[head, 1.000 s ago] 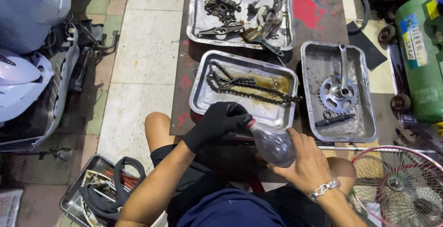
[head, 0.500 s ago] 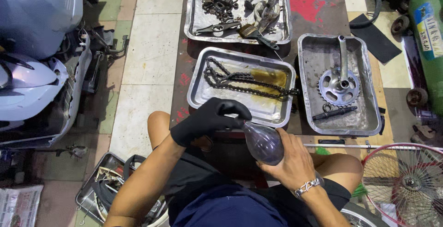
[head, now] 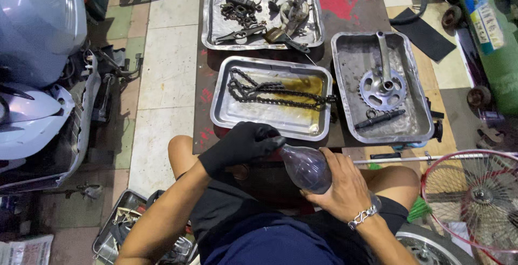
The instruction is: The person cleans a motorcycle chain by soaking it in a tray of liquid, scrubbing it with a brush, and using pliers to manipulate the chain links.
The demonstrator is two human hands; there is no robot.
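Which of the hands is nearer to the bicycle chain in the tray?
Left. The gloved left hand grips the bottle neck just below the chain tray; the bare right hand holds the bottle body farther back.

Three trays are set out on the bench (head: 350,1): the chain tray (head: 226,115) sits in the middle with a chain (head: 270,93) laid in it, the crank tray (head: 418,125) to its right, the parts tray (head: 213,28) behind. A bottle (head: 305,167) is held just near of the chain tray, left hand (head: 240,145) at its far-left end, right hand (head: 340,187) under it.
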